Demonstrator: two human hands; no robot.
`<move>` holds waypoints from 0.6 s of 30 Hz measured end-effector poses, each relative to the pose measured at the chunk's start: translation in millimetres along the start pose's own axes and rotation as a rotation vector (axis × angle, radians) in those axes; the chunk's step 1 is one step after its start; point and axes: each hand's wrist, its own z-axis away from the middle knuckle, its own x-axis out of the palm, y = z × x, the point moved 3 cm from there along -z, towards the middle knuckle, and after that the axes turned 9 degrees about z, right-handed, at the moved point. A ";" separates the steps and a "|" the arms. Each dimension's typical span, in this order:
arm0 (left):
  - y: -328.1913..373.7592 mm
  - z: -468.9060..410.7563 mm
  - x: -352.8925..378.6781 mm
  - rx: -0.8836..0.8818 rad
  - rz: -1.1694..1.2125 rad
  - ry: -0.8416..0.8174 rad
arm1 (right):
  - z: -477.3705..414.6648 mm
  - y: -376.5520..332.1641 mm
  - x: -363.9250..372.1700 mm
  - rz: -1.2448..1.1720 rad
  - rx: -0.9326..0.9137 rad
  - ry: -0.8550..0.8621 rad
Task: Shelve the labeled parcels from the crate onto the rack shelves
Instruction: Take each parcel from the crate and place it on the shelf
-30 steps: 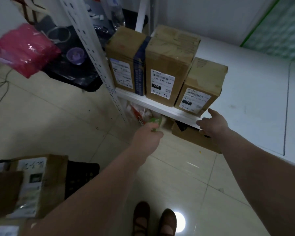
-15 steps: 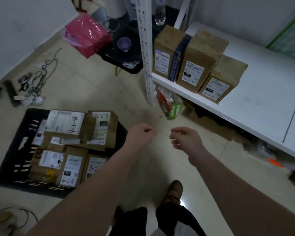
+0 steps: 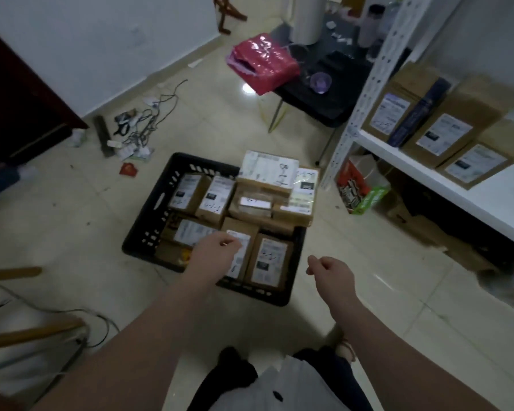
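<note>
Now the crate (image 3: 158,209) sits under the left hand (image 3: 217,256), beside the right hand (image 3: 331,274), both loosely curled, empty.

Left grip (image 3: 217,256) hangs over the crate (image 3: 144,229) (packed with parcels (image 3: 272,258)).
</note>
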 end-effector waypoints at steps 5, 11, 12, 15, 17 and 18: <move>-55.1 3.0 -88.4 -0.104 0.138 0.091 | 34.4 -21.7 78.3 0.041 0.001 -0.075; -101.7 -1.2 -116.8 -0.272 0.277 0.055 | 37.3 -28.1 105.0 0.063 0.087 -0.012; -107.9 -4.4 -117.0 -0.291 0.271 0.050 | 34.7 -27.7 106.5 0.057 0.114 -0.008; -119.3 -17.0 -115.5 -0.349 0.225 0.025 | 23.9 -27.5 110.8 0.042 0.198 -0.018; -116.8 -26.7 -116.5 -0.377 0.200 -0.004 | 13.6 -30.0 113.6 0.054 0.204 0.000; -113.1 -32.6 -118.3 -0.381 0.186 -0.017 | 7.9 -33.9 114.2 0.055 0.191 0.027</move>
